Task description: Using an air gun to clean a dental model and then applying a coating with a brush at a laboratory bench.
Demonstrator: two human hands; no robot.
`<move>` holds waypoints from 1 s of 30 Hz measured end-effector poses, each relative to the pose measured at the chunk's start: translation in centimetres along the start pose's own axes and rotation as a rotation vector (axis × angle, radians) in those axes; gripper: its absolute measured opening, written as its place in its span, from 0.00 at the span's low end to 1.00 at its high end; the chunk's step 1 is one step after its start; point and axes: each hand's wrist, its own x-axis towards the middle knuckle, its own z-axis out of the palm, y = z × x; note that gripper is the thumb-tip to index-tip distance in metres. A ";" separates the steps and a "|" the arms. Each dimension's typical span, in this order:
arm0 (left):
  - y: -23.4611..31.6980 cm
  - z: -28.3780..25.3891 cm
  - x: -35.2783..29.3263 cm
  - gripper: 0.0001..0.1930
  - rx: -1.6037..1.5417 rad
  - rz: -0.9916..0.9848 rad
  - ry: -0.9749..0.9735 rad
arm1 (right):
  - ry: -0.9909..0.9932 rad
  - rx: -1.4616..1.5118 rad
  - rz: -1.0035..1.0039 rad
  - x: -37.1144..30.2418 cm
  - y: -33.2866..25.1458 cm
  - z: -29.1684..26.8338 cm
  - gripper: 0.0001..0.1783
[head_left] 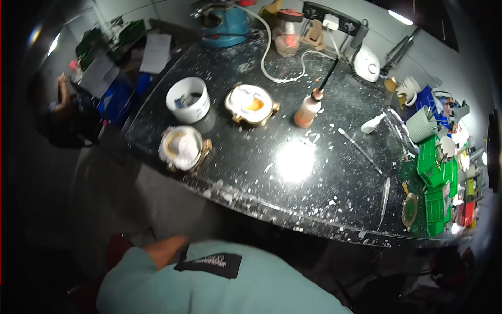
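Neither of my hands shows; only part of my left arm (166,250) comes out of a green sleeve at the lower edge, short of the bench. Nearest to it, by the bench's front left edge, lies a brass dental flask half (181,148) filled with white plaster, with a curved arch in it. Farther back is a second plaster-filled flask half (252,105), with an orange-yellow patch in its middle. A white tub (188,100) with dark bits inside stands beside them. To their right, a bottle of pinkish liquid (307,111) stands upright with a black-handled brush in its neck.
The black bench (251,172) is strewn with white plaster crumbs. A thin tool (361,152), a white dropper bottle (372,124) and green bins (438,209) are at the right. A blue machine (225,26), a jar (288,39) and a white cable stand behind. Another person (65,115) is far left.
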 end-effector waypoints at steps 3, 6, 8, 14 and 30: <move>-0.3 -1.8 2.0 0.25 0.043 0.031 0.077 | 0.031 -0.058 -0.066 1.1 1.2 0.1 0.28; 1.7 -5.2 0.5 0.25 0.139 0.148 0.098 | 0.064 -0.125 -0.108 1.5 2.4 0.1 0.28; 5.1 -10.0 -2.7 0.25 0.265 0.325 0.108 | 0.079 -0.179 -0.132 1.3 3.3 0.2 0.28; 18.2 -36.7 -22.7 0.20 -0.609 0.355 -0.269 | 0.141 -0.352 -0.224 -0.1 4.4 -1.3 0.27; 28.6 -50.5 -22.3 0.27 0.351 0.927 0.820 | 0.642 -1.051 -0.238 -11.8 -6.3 -1.2 0.10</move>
